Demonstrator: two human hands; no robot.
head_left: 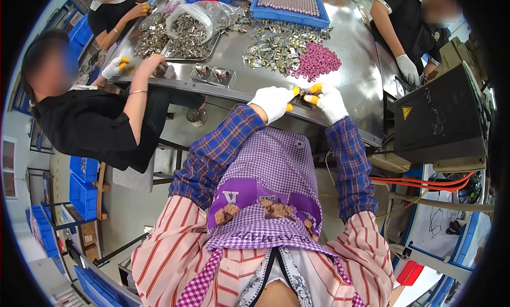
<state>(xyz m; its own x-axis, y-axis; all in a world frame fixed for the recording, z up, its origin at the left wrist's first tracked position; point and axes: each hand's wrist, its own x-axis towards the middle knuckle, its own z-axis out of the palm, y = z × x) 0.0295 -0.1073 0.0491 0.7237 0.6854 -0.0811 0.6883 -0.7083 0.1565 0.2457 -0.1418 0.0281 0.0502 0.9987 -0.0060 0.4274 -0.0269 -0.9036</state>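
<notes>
Both my hands wear white gloves with yellow fingertips and meet at the near edge of the metal table [234,84]. Between the fingertips of my left hand [272,102] and my right hand [330,102] is a small metal part [302,92], pinched from both sides. Its exact kind is too small to make out. Just beyond my hands lies a heap of pinkish-purple rings [314,62]. Touching that heap on its left is a spread pile of small silver and brass metal parts [273,44].
A blue tray [289,21] of rows of pinkish parts stands at the back. To the left are a plastic bag [204,20] and a tray [196,53] of metal pieces. A co-worker [90,110] sits at left, another [409,31] at far right. A dark metal box [441,116] stands right.
</notes>
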